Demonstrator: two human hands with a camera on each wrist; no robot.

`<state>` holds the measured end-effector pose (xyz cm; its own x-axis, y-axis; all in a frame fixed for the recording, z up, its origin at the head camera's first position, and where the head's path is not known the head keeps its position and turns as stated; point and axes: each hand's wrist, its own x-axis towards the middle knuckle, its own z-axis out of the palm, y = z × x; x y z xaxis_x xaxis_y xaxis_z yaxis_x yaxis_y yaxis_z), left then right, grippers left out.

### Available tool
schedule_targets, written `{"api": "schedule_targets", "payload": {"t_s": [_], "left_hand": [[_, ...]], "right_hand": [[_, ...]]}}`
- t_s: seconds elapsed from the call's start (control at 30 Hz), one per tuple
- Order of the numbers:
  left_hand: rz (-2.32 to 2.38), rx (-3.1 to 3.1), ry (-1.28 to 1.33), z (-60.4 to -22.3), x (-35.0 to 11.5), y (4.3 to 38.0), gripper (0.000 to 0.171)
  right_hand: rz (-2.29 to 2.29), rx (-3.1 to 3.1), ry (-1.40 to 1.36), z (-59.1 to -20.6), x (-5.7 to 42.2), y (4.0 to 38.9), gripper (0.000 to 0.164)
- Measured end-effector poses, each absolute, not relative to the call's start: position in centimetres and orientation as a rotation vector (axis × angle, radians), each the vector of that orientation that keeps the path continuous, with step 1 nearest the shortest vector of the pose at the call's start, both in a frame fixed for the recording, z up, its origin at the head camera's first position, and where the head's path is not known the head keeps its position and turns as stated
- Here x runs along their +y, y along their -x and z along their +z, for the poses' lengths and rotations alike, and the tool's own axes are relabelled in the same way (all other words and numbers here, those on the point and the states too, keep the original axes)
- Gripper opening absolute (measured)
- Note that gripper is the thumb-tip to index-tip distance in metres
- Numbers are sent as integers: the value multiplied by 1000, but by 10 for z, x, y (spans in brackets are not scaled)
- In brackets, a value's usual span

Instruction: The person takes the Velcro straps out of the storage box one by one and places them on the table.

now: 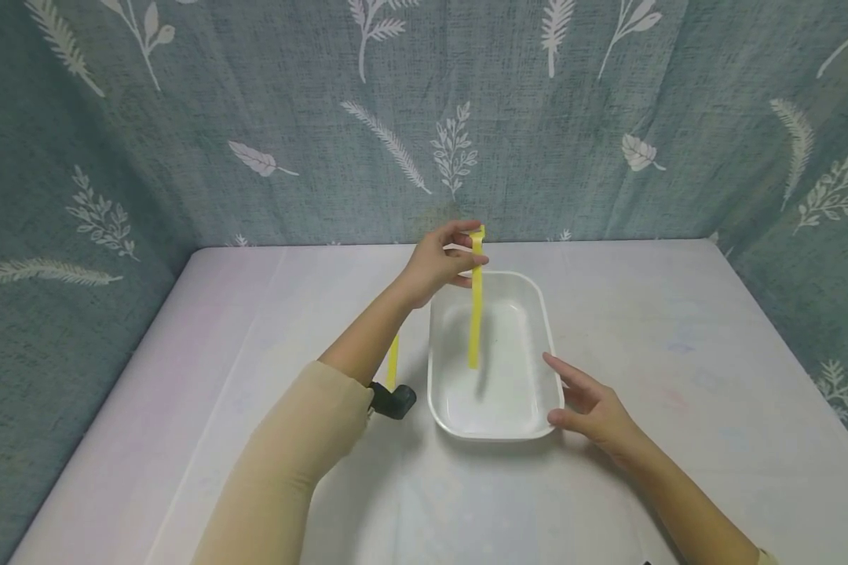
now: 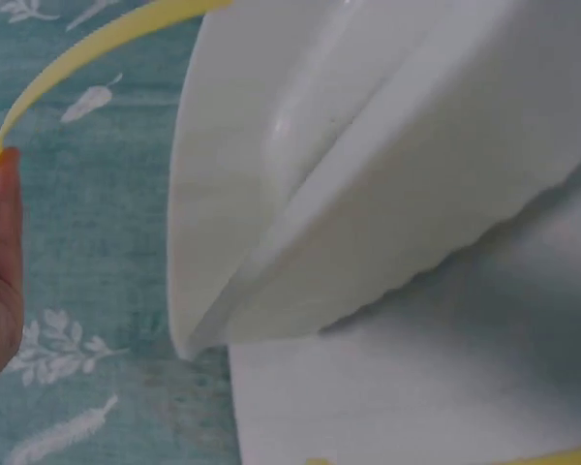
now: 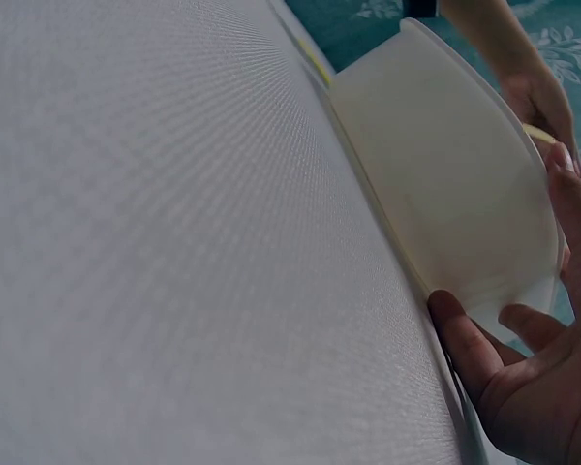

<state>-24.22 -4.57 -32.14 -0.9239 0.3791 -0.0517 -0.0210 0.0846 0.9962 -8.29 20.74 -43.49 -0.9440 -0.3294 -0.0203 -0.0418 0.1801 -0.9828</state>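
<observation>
My left hand is raised over the far end of a white plastic basin. It pinches the top of a narrow yellow strip between thumb and fingers, and the strip hangs down over the basin's inside. In the left wrist view the same strip bows in a curve from the fingertips across the basin's rim. At the basin's right side, my right hand holds the rim near the front corner. The right wrist view shows its fingers against the outer wall, low down by the table.
Another yellow strip lies on the table left of the basin, partly hidden by the left forearm. A dark device sits at the left wrist. The table bears a white cloth, and a leaf-patterned teal curtain stands behind it.
</observation>
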Motion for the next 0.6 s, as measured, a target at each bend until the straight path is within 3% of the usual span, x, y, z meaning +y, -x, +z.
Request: {"api": "schedule_targets", "payload": {"t_s": [0.6], "left_hand": [[1963, 2155, -310, -299, -76, 229, 54]], "right_hand": [[-1840, 2236, 376, -437, 208, 83, 73]]}}
